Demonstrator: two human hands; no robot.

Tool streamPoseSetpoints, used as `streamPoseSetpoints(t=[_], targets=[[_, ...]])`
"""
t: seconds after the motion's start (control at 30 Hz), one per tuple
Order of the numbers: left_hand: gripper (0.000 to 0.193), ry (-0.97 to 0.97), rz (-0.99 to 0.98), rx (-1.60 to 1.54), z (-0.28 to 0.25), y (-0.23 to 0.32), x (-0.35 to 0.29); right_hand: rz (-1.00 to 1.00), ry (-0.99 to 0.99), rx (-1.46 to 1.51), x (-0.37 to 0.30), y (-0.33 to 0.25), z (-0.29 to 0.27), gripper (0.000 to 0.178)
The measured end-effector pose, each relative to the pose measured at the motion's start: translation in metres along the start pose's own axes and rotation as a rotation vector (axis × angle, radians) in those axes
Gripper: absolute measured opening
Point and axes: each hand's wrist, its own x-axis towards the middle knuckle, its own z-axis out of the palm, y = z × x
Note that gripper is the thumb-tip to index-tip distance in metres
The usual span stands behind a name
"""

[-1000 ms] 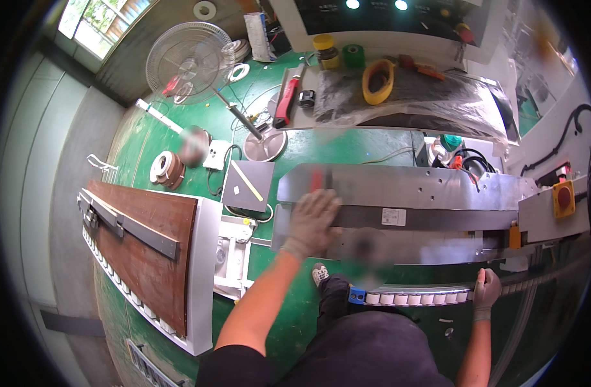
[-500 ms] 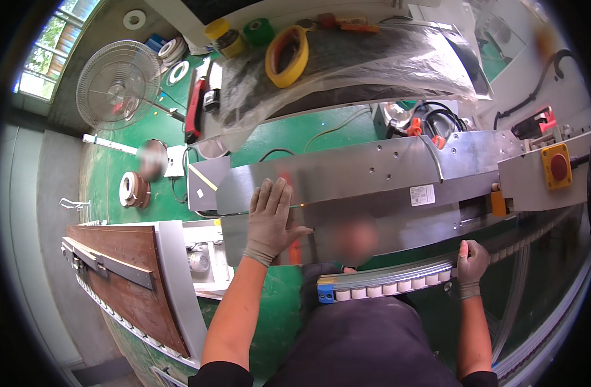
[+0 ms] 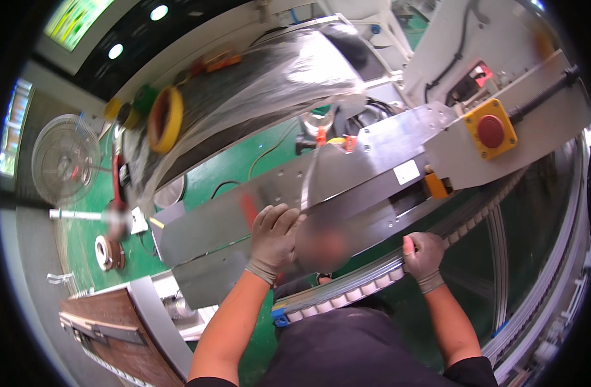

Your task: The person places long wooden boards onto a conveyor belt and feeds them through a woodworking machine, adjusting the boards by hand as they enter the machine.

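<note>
My left hand [image 3: 274,240], in a grey glove, rests palm down on the brushed-metal machine bed [image 3: 202,274], beside the long seam between its plates. Its fingers lie close together and bend slightly. A thin pale strip [image 3: 308,177] curves down the upper plate to a point beside these fingers; I cannot tell whether they touch it. My right hand [image 3: 426,257], gloved with a bare reddish thumb tip, is closed round a metal rail with white rollers [image 3: 347,298] that crosses in front of my body. A blue end cap [image 3: 280,317] finishes the rail's left end.
A red button on a yellow box [image 3: 491,131] sits at right, above an orange block [image 3: 436,186]. Plastic sheeting [image 3: 263,90] bears a yellow tape roll [image 3: 165,120] beyond the bed. A fan [image 3: 65,158] and a brown board [image 3: 108,322] stand left.
My view has swung right and tilted, so the scene sits further left. My left hand's fingers, flat with the thumb spread before, are now more bent. My right hand still grips the rail.
</note>
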Motion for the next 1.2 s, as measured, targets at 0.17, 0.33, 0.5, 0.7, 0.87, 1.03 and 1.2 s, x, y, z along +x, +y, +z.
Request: streamPoseSetpoints(t=[0.17, 0.33, 0.5, 0.7, 0.87, 1.03, 1.2], targets=[[0.042, -0.039, 0.038, 0.028, 0.019, 0.028, 0.045, -0.016, 0.034, 0.068, 0.000, 0.000, -0.005, 0.024], [0.044, -0.023, 0.023, 0.008, 0.045, 0.055, 0.086, -0.043, 0.055, 0.080, -0.005, 0.004, -0.006, 0.024], [0.053, 0.051, 0.010, 0.111, 0.088, 0.073, 0.122, -0.040, 0.148, 0.071, -0.010, 0.007, 0.000, 0.021], [0.087, 0.072, -0.014, 0.002, 0.093, 0.096, 0.157, -0.028, 0.236, 0.018, -0.014, 0.021, 0.009, 0.021], [0.064, 0.068, 0.116, 0.067, 0.082, 0.091, 0.112, 0.026, 0.156, -0.021, -0.012, 0.022, 0.004, 0.029], [0.055, -0.578, -0.130, -0.229, 0.025, 0.079, 0.030, -0.031, 0.161, -0.029, -0.012, 0.026, 0.026, 0.037], [0.057, -0.278, -0.102, -0.169, -0.038, 0.017, -0.116, -0.018, 0.174, -0.092, -0.022, 0.060, 0.041, 0.021]])
